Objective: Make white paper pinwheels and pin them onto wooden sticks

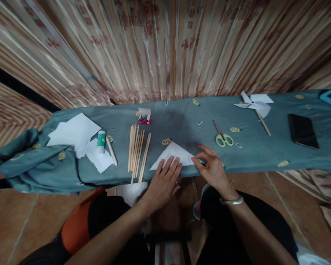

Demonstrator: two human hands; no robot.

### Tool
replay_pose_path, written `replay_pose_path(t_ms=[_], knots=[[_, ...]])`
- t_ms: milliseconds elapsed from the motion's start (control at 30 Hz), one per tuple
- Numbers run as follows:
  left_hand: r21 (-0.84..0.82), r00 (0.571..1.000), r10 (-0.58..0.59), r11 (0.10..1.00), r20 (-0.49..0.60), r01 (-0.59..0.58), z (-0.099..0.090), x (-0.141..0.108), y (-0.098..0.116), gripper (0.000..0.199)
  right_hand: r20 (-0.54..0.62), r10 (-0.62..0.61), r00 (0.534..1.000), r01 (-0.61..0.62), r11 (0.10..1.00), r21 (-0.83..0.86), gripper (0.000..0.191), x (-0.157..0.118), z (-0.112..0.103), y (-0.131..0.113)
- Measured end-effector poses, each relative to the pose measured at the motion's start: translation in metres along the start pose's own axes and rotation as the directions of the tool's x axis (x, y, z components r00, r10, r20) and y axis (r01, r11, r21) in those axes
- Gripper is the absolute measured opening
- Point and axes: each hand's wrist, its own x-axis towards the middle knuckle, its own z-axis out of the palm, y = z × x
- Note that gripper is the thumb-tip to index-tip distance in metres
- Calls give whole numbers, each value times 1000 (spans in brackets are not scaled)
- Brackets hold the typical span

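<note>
A white sheet of paper [176, 151], folded into a triangle, lies at the table's front edge with its peak pointing away from me. My left hand [165, 180] rests flat on its near left part, fingers spread. At the triangle's right corner, my right hand [211, 165] has thumb and forefinger closed on the paper. To the left lie several thin wooden sticks [138, 151]. Beyond my right hand are scissors with pale green handles [224, 140], blades pointing away.
An opened small red box [145, 117] holds tiny metal pieces. At left are white sheets [74, 130], a green-white glue stick [101, 141] and a white pen-like stick [111, 150]. A paper pinwheel [255, 106] on a stick and a black phone [303, 130] lie at right.
</note>
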Motion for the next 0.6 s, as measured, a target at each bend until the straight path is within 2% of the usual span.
replay_pose_path(t_ms=[600], knots=[[-18,1000,-14,1000,13,14,2,4,-4,73,-18,32,999,-33,999,-21,24,3,4,-3]])
